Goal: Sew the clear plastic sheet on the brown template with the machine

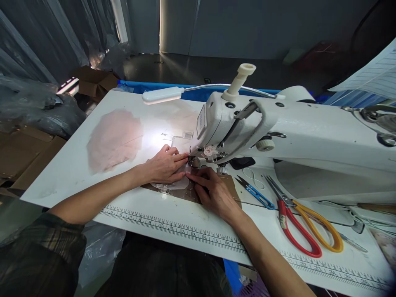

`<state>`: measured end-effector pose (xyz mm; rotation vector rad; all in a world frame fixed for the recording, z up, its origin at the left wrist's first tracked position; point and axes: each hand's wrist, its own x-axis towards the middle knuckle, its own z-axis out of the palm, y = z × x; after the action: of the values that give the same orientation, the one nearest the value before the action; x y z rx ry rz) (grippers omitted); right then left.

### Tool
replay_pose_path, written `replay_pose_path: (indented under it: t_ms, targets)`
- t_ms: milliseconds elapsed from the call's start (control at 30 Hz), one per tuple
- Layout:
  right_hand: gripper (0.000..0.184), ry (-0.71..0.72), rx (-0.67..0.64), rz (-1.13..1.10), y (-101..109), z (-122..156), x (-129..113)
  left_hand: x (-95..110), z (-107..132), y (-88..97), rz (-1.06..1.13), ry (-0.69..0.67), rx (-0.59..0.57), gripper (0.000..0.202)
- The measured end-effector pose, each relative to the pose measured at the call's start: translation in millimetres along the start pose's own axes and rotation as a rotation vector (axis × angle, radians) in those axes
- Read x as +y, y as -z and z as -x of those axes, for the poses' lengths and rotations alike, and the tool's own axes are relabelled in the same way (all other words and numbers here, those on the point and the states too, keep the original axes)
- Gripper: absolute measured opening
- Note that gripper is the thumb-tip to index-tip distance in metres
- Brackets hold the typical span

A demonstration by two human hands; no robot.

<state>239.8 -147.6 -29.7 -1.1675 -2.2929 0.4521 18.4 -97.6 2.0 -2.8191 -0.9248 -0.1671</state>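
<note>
My left hand (167, 166) lies over a small piece of sheer white fabric (176, 183), its fingers stretched toward the presser foot (192, 161) of a white sewing machine (247, 119). At the fabric's right edge, the index fingertip of my right hand (215, 193) touches down, with the thumb apart below it. The fabric rests partly on a brown plate (193, 194) under the needle area; my fingers hide some of it. A pale fabric flower (210, 151) is on the machine head just above the foot.
Sheer pink fabric pieces (114, 140) lie at left on the white table (77, 181). Blue thread snips (255, 193) and red-and-yellow-handled scissors (305, 218) lie right of my right hand. A lamp (162, 95) shines from above. A printed ruler (173, 229) runs along the front edge.
</note>
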Motion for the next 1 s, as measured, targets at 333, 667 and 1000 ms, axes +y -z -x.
replay_pose_path:
  t_ms: [333,667,1000]
  targets:
    - [0.038,0.031,-0.004,0.003,0.9,0.3,0.3,7.0,34.4,27.3,0.269,-0.238,0.055,0.048]
    - [0.035,0.096,0.052,0.071,0.4,0.0,-7.0,6.1,44.3,10.4,0.025,-0.472,0.308,0.025]
    - [0.033,0.092,0.068,0.036,-0.8,-1.4,-1.0,4.4,33.2,3.8,0.207,-0.384,0.24,0.021]
